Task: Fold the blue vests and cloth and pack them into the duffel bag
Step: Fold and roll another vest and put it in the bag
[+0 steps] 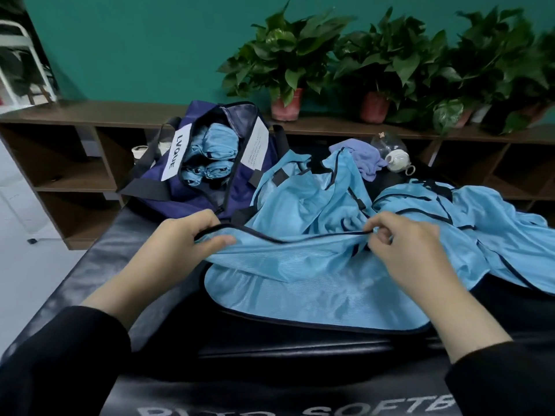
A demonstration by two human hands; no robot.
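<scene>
A light blue vest (pixel 312 283) with dark trim lies spread on the black padded table (pixel 168 349) in front of me. My left hand (pixel 183 238) pinches its dark-trimmed edge at the left. My right hand (pixel 402 244) pinches the same edge at the right, so the hem is lifted between them. More blue vests (pixel 492 223) lie crumpled behind and to the right. The navy duffel bag (pixel 192 187) stands open at the back left, with several rolled blue vests (pixel 210 154) inside. A purple cloth (pixel 360 157) lies bunched at the back.
A white teapot (pixel 398 160) and a clear glass vessel (pixel 387 144) sit beside the purple cloth. Behind the table runs a brown wooden shelf (pixel 90 115) bearing potted plants (pixel 285 64). White floor lies to the left.
</scene>
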